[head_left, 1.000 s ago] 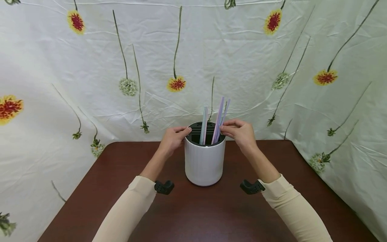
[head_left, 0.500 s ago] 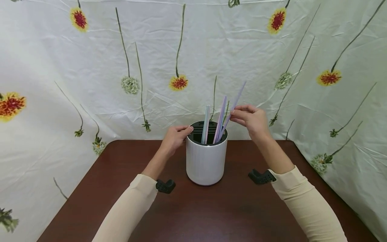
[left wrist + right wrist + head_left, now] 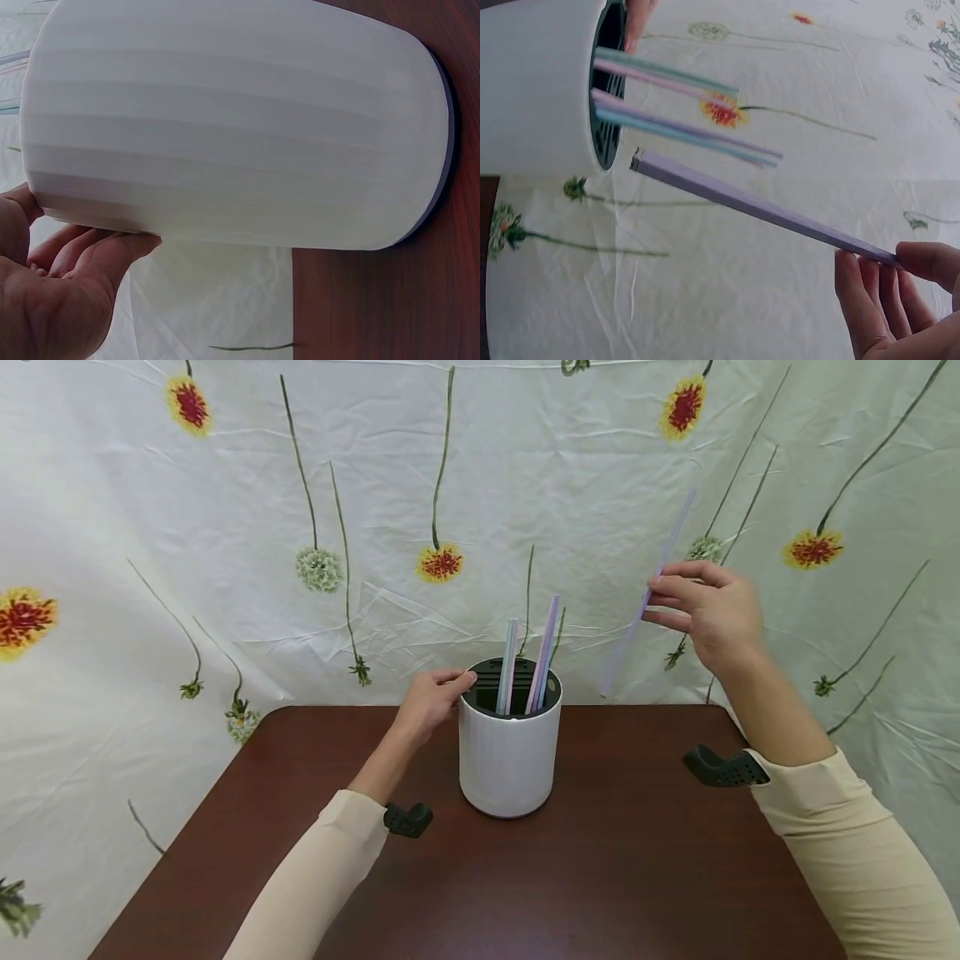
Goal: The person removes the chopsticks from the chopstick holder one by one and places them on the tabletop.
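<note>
A round white holder point(image 3: 510, 764) with a black slotted top point(image 3: 491, 675) stands upright on the table. At the left of its rim, my left hand point(image 3: 429, 706) grips it, thumb over the top edge and fingers against the outer wall point(image 3: 240, 142). Up and right of the holder, my right hand point(image 3: 716, 610) pinches a thin lilac stick point(image 3: 677, 527) between thumb and fingers. In the right wrist view this stick point(image 3: 757, 208) looks flat-sided, its lower end free of the holder. Several pastel sticks point(image 3: 506, 668), green, pink, purple and blue, stand in the black top.
The dark reddish-brown table point(image 3: 517, 885) reaches back to a white cloth point(image 3: 360, 410) printed with flowers. The cloth hangs behind and along both sides. A black wrist mount point(image 3: 408, 820) sits on each forearm.
My right hand has drawn the lilac stick out of the holder and carried it up and to the right. The left hand has stayed on the rim.
</note>
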`<state>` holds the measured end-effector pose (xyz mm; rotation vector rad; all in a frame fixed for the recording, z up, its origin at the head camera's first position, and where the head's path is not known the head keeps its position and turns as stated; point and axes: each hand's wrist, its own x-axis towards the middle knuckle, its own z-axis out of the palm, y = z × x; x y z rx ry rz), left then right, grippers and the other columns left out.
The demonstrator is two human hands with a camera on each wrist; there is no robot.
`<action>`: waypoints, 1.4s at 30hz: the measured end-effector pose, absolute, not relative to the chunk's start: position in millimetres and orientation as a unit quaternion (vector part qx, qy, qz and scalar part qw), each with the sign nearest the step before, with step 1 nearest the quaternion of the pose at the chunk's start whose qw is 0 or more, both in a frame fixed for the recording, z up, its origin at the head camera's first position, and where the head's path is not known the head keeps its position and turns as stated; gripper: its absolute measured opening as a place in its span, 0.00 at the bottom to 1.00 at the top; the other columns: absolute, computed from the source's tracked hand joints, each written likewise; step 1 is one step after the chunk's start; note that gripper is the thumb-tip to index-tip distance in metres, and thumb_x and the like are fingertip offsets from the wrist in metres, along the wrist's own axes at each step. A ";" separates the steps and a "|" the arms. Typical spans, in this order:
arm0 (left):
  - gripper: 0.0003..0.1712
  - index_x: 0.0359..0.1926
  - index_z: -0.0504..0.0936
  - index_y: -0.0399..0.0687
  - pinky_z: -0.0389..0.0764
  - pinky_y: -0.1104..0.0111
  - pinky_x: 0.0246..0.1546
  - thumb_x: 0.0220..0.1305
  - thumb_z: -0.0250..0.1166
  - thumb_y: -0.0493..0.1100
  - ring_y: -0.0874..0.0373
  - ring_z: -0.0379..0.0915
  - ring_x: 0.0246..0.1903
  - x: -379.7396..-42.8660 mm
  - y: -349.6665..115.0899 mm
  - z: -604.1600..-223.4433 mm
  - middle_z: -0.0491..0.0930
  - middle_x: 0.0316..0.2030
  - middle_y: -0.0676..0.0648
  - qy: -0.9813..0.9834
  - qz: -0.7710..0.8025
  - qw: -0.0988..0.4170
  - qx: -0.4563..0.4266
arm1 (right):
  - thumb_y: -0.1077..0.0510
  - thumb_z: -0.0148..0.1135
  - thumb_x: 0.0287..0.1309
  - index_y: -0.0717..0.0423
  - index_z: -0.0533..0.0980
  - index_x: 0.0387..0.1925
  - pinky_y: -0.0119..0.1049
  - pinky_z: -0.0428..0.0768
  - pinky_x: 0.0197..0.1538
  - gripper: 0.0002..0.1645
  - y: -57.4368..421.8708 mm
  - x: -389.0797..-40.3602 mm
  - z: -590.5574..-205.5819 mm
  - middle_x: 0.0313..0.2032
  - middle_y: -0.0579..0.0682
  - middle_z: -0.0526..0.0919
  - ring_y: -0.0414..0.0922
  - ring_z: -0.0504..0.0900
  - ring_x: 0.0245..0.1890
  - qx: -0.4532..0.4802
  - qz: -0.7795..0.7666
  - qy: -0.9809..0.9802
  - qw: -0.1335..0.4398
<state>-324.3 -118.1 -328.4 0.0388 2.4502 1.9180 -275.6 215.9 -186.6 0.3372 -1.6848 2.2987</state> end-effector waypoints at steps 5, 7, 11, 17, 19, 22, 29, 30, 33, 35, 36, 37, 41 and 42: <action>0.28 0.65 0.79 0.44 0.77 0.51 0.63 0.71 0.65 0.53 0.47 0.74 0.63 -323.7 -119.1 -328.5 0.77 0.64 0.41 0.788 0.616 0.013 0.012 | 0.63 0.72 0.60 0.60 0.84 0.38 0.38 0.89 0.36 0.05 240.4 -271.7 -200.4 0.35 0.50 0.86 0.45 0.90 0.31 0.088 0.760 -0.631 0.133; 0.28 0.65 0.80 0.44 0.77 0.50 0.63 0.71 0.65 0.53 0.47 0.75 0.63 -323.2 -119.2 -328.3 0.77 0.64 0.41 0.785 0.620 0.013 0.009 | 0.61 0.71 0.61 0.57 0.84 0.38 0.38 0.89 0.35 0.05 250.3 -271.3 -207.9 0.34 0.47 0.87 0.44 0.90 0.31 0.077 0.746 -0.649 0.127; 0.28 0.65 0.79 0.43 0.76 0.49 0.64 0.71 0.65 0.53 0.47 0.74 0.63 -322.7 -119.9 -328.1 0.77 0.64 0.40 0.781 0.624 0.014 0.007 | 0.58 0.71 0.62 0.54 0.85 0.37 0.37 0.89 0.35 0.03 270.8 -270.5 -224.6 0.33 0.44 0.88 0.42 0.90 0.32 0.059 0.728 -0.675 0.104; 0.28 0.65 0.79 0.43 0.76 0.50 0.64 0.71 0.65 0.54 0.47 0.73 0.64 -322.8 -120.9 -327.9 0.77 0.65 0.41 0.782 0.623 0.015 0.008 | 0.60 0.66 0.66 0.52 0.85 0.36 0.36 0.89 0.35 0.03 305.7 -268.6 -258.5 0.32 0.42 0.89 0.40 0.89 0.31 0.039 0.720 -0.691 0.054; 0.29 0.65 0.79 0.43 0.77 0.50 0.64 0.71 0.65 0.54 0.47 0.74 0.64 -322.4 -120.4 -327.4 0.77 0.65 0.41 0.783 0.621 0.013 0.009 | 0.60 0.66 0.67 0.50 0.86 0.35 0.36 0.88 0.35 0.05 318.0 -268.4 -271.4 0.31 0.41 0.89 0.39 0.89 0.30 0.022 0.712 -0.701 0.037; 0.29 0.65 0.80 0.43 0.77 0.51 0.63 0.70 0.66 0.54 0.47 0.74 0.64 -321.5 -119.3 -326.4 0.77 0.65 0.41 0.786 0.619 0.012 0.009 | 0.60 0.65 0.68 0.45 0.87 0.33 0.35 0.88 0.36 0.09 336.4 -267.7 -290.8 0.31 0.38 0.88 0.38 0.89 0.31 -0.005 0.692 -0.721 0.012; 0.28 0.65 0.80 0.44 0.78 0.52 0.63 0.71 0.66 0.54 0.48 0.73 0.64 -320.8 -118.4 -325.3 0.77 0.65 0.42 0.786 0.618 0.013 0.009 | 0.59 0.59 0.72 0.35 0.84 0.30 0.31 0.87 0.38 0.17 385.3 -270.4 -335.4 0.32 0.33 0.87 0.34 0.87 0.33 -0.021 0.651 -0.757 -0.053; 0.28 0.65 0.80 0.44 0.78 0.52 0.63 0.71 0.66 0.54 0.48 0.73 0.64 -321.0 -118.6 -325.5 0.77 0.65 0.42 0.786 0.618 0.012 0.010 | 0.59 0.58 0.73 0.35 0.83 0.31 0.31 0.87 0.38 0.17 392.7 -270.8 -341.7 0.32 0.33 0.86 0.34 0.87 0.33 -0.018 0.642 -0.763 -0.067; 0.28 0.64 0.80 0.45 0.78 0.51 0.63 0.70 0.66 0.54 0.48 0.74 0.63 -321.9 -118.2 -325.9 0.78 0.64 0.42 0.785 0.619 0.010 0.011 | 0.58 0.53 0.76 0.34 0.81 0.34 0.30 0.86 0.40 0.18 413.7 -271.1 -360.0 0.34 0.30 0.84 0.32 0.85 0.36 -0.009 0.612 -0.784 -0.107; 0.27 0.64 0.81 0.45 0.78 0.51 0.63 0.70 0.66 0.54 0.48 0.75 0.62 -322.8 -117.9 -326.4 0.78 0.63 0.42 0.784 0.621 0.008 0.012 | 0.58 0.50 0.78 0.34 0.80 0.35 0.30 0.86 0.41 0.17 425.2 -270.2 -370.8 0.35 0.30 0.83 0.31 0.84 0.37 -0.009 0.593 -0.795 -0.129; 0.27 0.64 0.81 0.45 0.78 0.50 0.63 0.70 0.66 0.54 0.48 0.75 0.62 -323.3 -117.6 -326.7 0.79 0.63 0.42 0.784 0.621 0.007 0.013 | 0.57 0.50 0.78 0.34 0.79 0.36 0.30 0.86 0.42 0.17 430.3 -269.5 -376.0 0.35 0.29 0.83 0.31 0.84 0.37 -0.008 0.584 -0.800 -0.139; 0.27 0.63 0.82 0.45 0.78 0.50 0.63 0.70 0.67 0.54 0.48 0.75 0.62 -323.7 -117.4 -326.8 0.79 0.63 0.42 0.784 0.621 0.007 0.013 | 0.57 0.49 0.78 0.35 0.79 0.36 0.30 0.85 0.43 0.17 434.9 -268.8 -380.9 0.36 0.30 0.82 0.31 0.84 0.38 -0.009 0.578 -0.802 -0.148; 0.27 0.63 0.82 0.46 0.78 0.50 0.62 0.70 0.66 0.54 0.48 0.76 0.61 -324.3 -116.7 -328.0 0.79 0.63 0.42 0.786 0.619 0.008 0.013 | 0.55 0.50 0.78 0.39 0.80 0.37 0.31 0.85 0.45 0.14 450.9 -266.4 -397.8 0.38 0.31 0.83 0.30 0.84 0.39 -0.028 0.565 -0.806 -0.175; 0.26 0.63 0.82 0.46 0.78 0.50 0.62 0.70 0.66 0.54 0.48 0.76 0.61 -324.2 -116.5 -328.1 0.79 0.63 0.43 0.786 0.618 0.008 0.013 | 0.55 0.50 0.77 0.41 0.81 0.38 0.31 0.85 0.45 0.14 454.4 -266.1 -402.1 0.39 0.32 0.84 0.31 0.84 0.39 -0.032 0.565 -0.805 -0.179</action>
